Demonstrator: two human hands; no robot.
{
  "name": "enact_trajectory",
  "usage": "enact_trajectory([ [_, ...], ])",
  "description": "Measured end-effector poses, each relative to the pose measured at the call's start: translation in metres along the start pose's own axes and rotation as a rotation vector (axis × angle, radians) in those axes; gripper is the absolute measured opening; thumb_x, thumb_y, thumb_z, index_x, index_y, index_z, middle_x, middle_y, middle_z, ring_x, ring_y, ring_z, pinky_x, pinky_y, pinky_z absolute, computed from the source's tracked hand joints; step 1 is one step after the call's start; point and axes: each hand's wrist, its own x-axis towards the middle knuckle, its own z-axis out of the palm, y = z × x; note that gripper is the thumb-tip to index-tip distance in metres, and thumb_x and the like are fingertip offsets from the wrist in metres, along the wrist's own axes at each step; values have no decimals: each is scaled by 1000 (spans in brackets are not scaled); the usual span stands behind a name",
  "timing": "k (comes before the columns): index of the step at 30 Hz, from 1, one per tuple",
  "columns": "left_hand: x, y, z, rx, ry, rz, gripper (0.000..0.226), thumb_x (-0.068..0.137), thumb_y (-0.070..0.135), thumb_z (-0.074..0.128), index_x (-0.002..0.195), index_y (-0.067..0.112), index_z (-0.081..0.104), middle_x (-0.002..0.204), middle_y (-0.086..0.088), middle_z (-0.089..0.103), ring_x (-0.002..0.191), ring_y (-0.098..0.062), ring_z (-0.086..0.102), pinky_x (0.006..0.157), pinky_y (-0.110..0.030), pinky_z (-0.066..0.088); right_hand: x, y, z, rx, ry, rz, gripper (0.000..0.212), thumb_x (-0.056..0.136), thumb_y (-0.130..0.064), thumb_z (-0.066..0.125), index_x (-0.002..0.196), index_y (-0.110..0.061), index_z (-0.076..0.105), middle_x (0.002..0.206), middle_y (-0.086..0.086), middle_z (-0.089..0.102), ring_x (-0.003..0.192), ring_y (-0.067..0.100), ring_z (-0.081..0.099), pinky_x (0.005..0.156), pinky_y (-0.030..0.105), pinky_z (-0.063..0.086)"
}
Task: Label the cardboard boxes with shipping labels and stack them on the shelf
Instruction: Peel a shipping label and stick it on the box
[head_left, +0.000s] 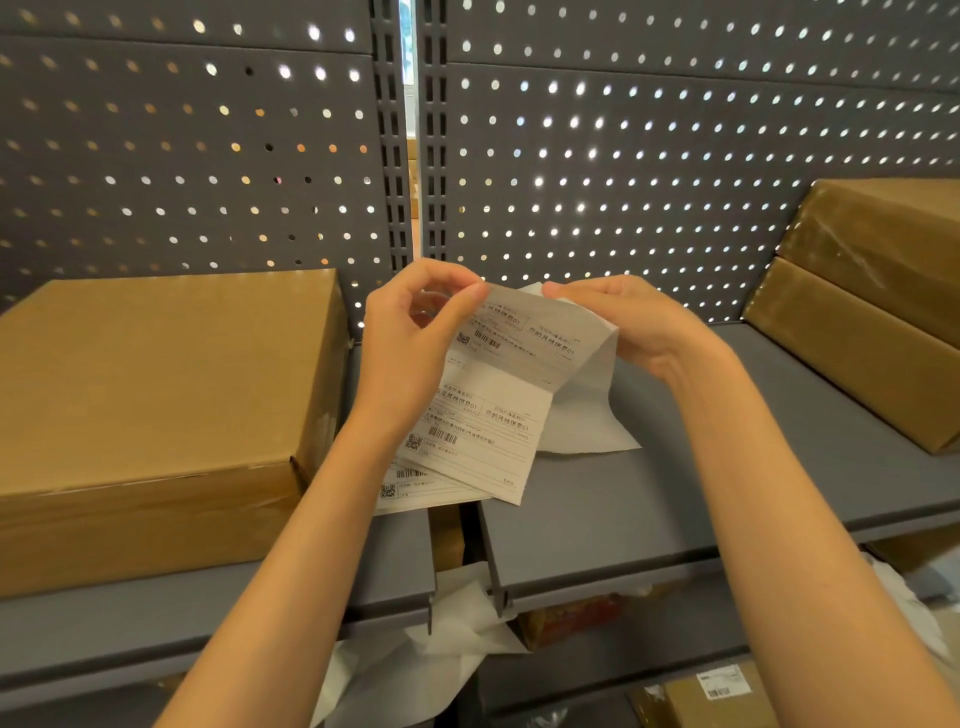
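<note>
I hold a strip of white shipping labels (493, 395) up in front of the grey shelf (623, 499). My left hand (415, 338) pinches its top left corner between thumb and fingers. My right hand (628, 327) grips the top right edge, where the backing paper (587, 415) curls away behind. The strip hangs down, printed with barcodes and QR codes. A plain cardboard box (156, 395) lies flat on the left shelf, with no label visible on it. Two stacked boxes (872, 306), wrapped in glossy tape, lean at the right end of the shelf.
A grey perforated back panel (623, 156) rises behind the shelf, with a slotted upright (400, 130) in the middle. Crumpled white backing paper (441, 639) hangs on the lower shelf. A small labelled box (711, 696) sits at the bottom right.
</note>
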Motion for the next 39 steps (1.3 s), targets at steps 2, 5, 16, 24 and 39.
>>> enact_trajectory([
  [2, 1, 2, -1, -28, 5, -6, 9, 88, 15, 62, 83, 22, 63, 84, 9, 65, 80, -1, 60, 74, -17, 50, 0, 2, 0, -5, 13, -1, 34, 85, -42, 65, 90, -10, 75, 85, 6, 64, 78, 15, 51, 77, 28, 41],
  [5, 0, 3, -1, -59, 10, -14, 11, 88, 13, 63, 81, 22, 63, 84, 7, 65, 80, -2, 60, 72, -17, 50, 2, 5, 1, 14, 13, -10, 40, 83, -44, 66, 90, -5, 74, 84, 7, 60, 78, 16, 47, 76, 29, 38],
  [16, 4, 7, -6, -94, 67, -29, 9, 88, 13, 62, 84, 21, 64, 84, 8, 65, 80, 1, 60, 74, -15, 47, 1, 16, -3, 62, 24, 40, 21, 86, -23, 65, 82, -5, 74, 75, 8, 61, 68, 20, 52, 57, 22, 46],
  [24, 6, 14, -9, -144, 137, -47, 12, 88, 13, 62, 82, 22, 64, 84, 8, 65, 75, 5, 59, 67, -11, 44, 3, 25, -7, 74, 36, 57, 18, 87, -23, 63, 78, -11, 73, 67, -6, 65, 61, 6, 55, 70, 23, 44],
  [39, 13, 22, -20, -197, 272, -107, 8, 88, 17, 63, 82, 22, 64, 79, 12, 64, 72, -1, 56, 64, -13, 43, 1, 39, -10, 77, 72, 102, 15, 85, -30, 66, 83, -18, 74, 62, -14, 67, 53, -3, 57, 66, 21, 39],
])
